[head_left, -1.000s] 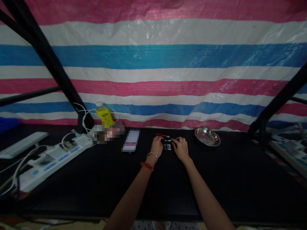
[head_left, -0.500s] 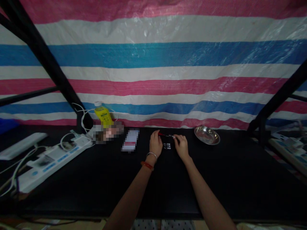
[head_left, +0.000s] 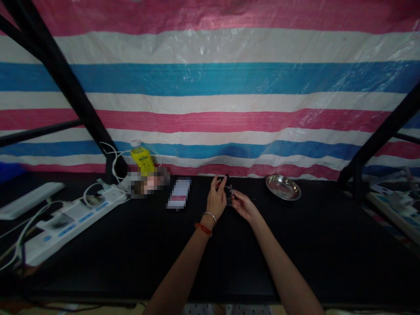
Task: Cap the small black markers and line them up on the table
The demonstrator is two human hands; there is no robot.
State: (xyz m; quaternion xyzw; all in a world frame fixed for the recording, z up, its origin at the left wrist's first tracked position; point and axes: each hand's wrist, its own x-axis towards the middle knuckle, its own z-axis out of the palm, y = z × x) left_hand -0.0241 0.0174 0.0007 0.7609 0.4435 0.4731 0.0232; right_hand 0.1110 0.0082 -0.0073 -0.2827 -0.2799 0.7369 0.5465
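Both hands are close together over the middle of the black table (head_left: 147,253). My left hand (head_left: 217,197), with a bracelet and an orange bangle at the wrist, is closed round a small red thing (head_left: 218,185), partly hidden by the fingers. In my right hand (head_left: 243,204) the fingertips pinch a small dark piece with shiny parts (head_left: 231,192), which stands between the two hands. The left fingers are right beside that piece; whether they touch it is unclear.
A round metal dish (head_left: 283,187) lies to the right. To the left are a blurred phone (head_left: 179,194), a yellow bottle (head_left: 142,159) and a white power strip (head_left: 75,223) with cables. A striped sheet (head_left: 229,78) hangs behind the table.
Both hands have drawn closer together and turned. The thin tip of the red thing no longer shows, and a dark piece now stands upright between the hands.
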